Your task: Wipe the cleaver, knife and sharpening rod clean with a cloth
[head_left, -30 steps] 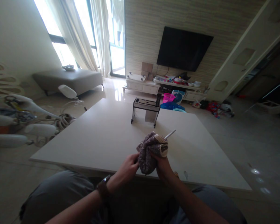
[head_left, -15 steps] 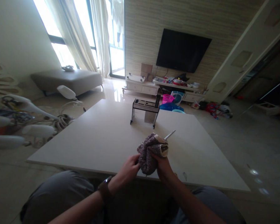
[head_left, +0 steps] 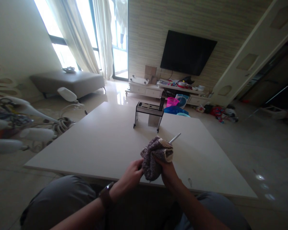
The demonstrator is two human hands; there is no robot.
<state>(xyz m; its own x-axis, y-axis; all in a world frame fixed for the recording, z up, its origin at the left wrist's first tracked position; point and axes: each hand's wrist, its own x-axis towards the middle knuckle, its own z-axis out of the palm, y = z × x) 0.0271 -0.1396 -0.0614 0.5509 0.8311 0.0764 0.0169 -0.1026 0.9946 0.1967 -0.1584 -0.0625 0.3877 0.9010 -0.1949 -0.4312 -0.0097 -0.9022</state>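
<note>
A folded greyish-purple cloth (head_left: 151, 159) with pale edges is held in front of me, just above the table's near edge. My left hand (head_left: 135, 170) is closed on its left side, and my right hand (head_left: 168, 172) grips it from the right. Out of the cloth's upper right pokes a thin, pale, straight piece (head_left: 175, 138); the rest of it is hidden in the folds. Farther back on the table stands a rack like a knife holder (head_left: 149, 109), slotted on top, with a black handle (head_left: 162, 103) upright at its right end.
The white table (head_left: 96, 140) spreads out in front of my knees. Lamp-like white parts and coiled cables (head_left: 62, 126) lie off its left side. Beyond the far edge are a pink basket (head_left: 172, 101) and a low cabinet (head_left: 146, 90) under a television (head_left: 187, 52).
Both hands keep their hold on the cloth with hardly any motion. The view has shifted very slightly.
</note>
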